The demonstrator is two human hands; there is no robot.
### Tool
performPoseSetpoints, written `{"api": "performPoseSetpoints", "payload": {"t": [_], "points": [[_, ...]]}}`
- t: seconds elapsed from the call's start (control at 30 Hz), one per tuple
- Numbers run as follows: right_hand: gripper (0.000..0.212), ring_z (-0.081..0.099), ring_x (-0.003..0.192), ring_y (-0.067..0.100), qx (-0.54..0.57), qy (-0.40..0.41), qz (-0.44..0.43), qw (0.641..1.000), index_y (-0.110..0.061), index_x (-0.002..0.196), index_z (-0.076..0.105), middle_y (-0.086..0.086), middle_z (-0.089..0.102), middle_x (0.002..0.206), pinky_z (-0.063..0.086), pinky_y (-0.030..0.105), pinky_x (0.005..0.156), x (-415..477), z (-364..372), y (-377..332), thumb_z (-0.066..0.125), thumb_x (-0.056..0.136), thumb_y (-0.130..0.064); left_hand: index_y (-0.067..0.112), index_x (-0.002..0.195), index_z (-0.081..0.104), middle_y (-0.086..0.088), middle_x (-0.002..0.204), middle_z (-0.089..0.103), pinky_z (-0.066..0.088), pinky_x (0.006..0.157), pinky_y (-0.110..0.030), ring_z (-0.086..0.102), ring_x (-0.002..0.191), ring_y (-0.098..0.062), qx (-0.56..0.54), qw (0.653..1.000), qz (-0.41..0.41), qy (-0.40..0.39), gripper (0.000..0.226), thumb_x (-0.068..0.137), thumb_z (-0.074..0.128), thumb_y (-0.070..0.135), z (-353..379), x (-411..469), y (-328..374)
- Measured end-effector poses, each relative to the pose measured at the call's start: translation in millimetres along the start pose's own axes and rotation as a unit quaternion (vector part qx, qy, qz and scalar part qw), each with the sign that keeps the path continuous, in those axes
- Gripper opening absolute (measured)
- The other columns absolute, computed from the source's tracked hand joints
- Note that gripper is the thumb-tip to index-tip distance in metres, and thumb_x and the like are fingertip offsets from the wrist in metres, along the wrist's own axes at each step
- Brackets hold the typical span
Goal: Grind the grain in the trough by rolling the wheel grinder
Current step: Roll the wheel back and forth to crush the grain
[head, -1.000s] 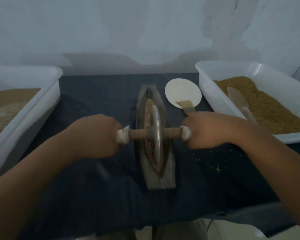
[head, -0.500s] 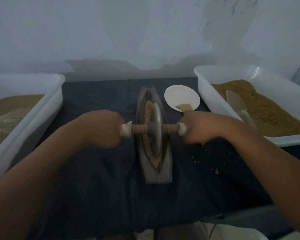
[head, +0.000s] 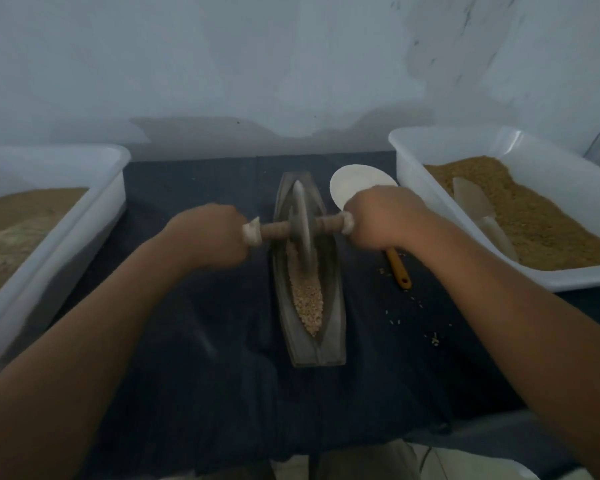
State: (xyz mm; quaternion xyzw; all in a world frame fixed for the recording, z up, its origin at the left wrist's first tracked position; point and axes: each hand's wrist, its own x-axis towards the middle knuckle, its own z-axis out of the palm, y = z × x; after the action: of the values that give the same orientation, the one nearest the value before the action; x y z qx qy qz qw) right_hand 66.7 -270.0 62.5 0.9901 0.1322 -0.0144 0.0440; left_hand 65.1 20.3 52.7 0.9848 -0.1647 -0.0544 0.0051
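A dark boat-shaped trough (head: 331, 327) lies lengthwise on the dark cloth in front of me. Pale grain (head: 307, 299) fills the near half of its groove. The wheel grinder (head: 302, 225), a grey disc on a brown axle with white end caps, stands upright in the far half of the groove. My left hand (head: 208, 233) grips the left end of the axle. My right hand (head: 381, 218) grips the right end. Both arms are stretched forward.
White tubs flank the trough: the left tub (head: 59, 230) holds brownish meal, the right tub (head: 492, 282) holds brown grain with a pale scoop (head: 478, 209) lying in it. A white dish (head: 347, 185) and a yellow-handled brush (head: 399, 268) lie right of the trough. Spilled grains (head: 433, 337) dot the cloth.
Both hands have rolled the wheel away from me, from the middle of the trough to its far half. The grain in the near half is now uncovered.
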Motion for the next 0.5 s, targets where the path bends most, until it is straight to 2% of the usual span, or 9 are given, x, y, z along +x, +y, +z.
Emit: {"api": "performPoseSetpoints", "payload": {"t": [0.07,0.13,0.2,0.23,0.3,0.4,0.47,0.5], "points": [[0.018,0.059,0.056,0.007,0.04,-0.071,-0.03,0.996,-0.027,0.065,0.061,-0.006,0.063,0.061,0.039,0.026,0.049,-38,-1,-2,0.061,0.08,-0.037,0.022,0.067,0.059,0.007,0.063,0.061,0.047,0.055,-0.027,0.059,0.059,-0.006,-0.014,0.998,0.045,-0.033,0.024,0.072,0.062,0.045,7,-35,-2],[0.019,0.057,0.048,0.005,0.048,-0.103,-0.057,0.992,-0.026,0.062,0.059,-0.013,0.064,0.06,0.036,0.024,0.044,-67,-1,-3,0.056,0.071,-0.043,0.025,0.063,0.057,0.009,0.057,0.06,0.036,0.046,-0.019,0.058,0.052,-0.003,-0.03,0.997,0.066,-0.022,0.034,0.061,0.048,0.058,12,-61,-4],[0.02,0.059,0.049,0.005,0.056,-0.115,-0.057,0.99,-0.027,0.062,0.06,-0.008,0.063,0.058,0.037,0.024,0.044,-67,1,-1,0.056,0.07,-0.045,0.025,0.063,0.057,0.009,0.055,0.059,0.036,0.046,-0.022,0.056,0.05,-0.003,-0.016,0.998,0.062,-0.017,0.033,0.061,0.049,0.056,17,-60,-6],[0.02,0.06,0.051,0.006,0.055,-0.1,-0.047,0.992,-0.027,0.062,0.061,-0.005,0.063,0.058,0.039,0.026,0.046,-58,3,-2,0.057,0.072,-0.043,0.023,0.063,0.057,0.007,0.056,0.058,0.038,0.047,-0.025,0.055,0.052,-0.004,-0.008,0.999,0.049,-0.009,0.029,0.065,0.054,0.052,18,-50,-6],[0.022,0.061,0.058,0.012,0.025,-0.022,-0.015,0.999,-0.026,0.064,0.061,-0.005,0.062,0.061,0.043,0.029,0.051,-26,8,-1,0.053,0.075,-0.043,0.021,0.065,0.058,0.008,0.063,0.058,0.041,0.053,-0.028,0.056,0.057,-0.011,0.003,1.0,0.009,0.03,0.026,0.074,0.061,0.045,13,-18,-4],[0.031,0.059,0.062,0.018,-0.015,0.104,0.036,0.994,-0.025,0.065,0.059,-0.006,0.059,0.065,0.043,0.031,0.054,18,16,1,0.041,0.075,-0.048,0.023,0.072,0.063,0.002,0.076,0.064,0.048,0.061,-0.033,0.057,0.065,-0.019,0.009,0.993,-0.076,0.09,0.035,0.081,0.06,0.057,-1,25,-2],[0.035,0.054,0.059,0.017,-0.031,0.133,0.044,0.99,-0.025,0.063,0.061,-0.006,0.056,0.063,0.034,0.028,0.051,29,18,3,0.04,0.076,-0.05,0.024,0.075,0.063,0.001,0.081,0.064,0.05,0.064,-0.034,0.057,0.068,-0.022,0.034,0.99,-0.085,0.111,0.042,0.081,0.058,0.065,-6,37,1],[0.034,0.055,0.061,0.017,-0.027,0.127,0.047,0.99,-0.026,0.064,0.062,-0.006,0.057,0.064,0.035,0.029,0.052,29,17,2,0.041,0.077,-0.05,0.024,0.077,0.063,0.001,0.081,0.063,0.051,0.066,-0.035,0.057,0.069,-0.023,0.042,0.99,-0.078,0.107,0.039,0.083,0.058,0.062,-8,36,3]]}}
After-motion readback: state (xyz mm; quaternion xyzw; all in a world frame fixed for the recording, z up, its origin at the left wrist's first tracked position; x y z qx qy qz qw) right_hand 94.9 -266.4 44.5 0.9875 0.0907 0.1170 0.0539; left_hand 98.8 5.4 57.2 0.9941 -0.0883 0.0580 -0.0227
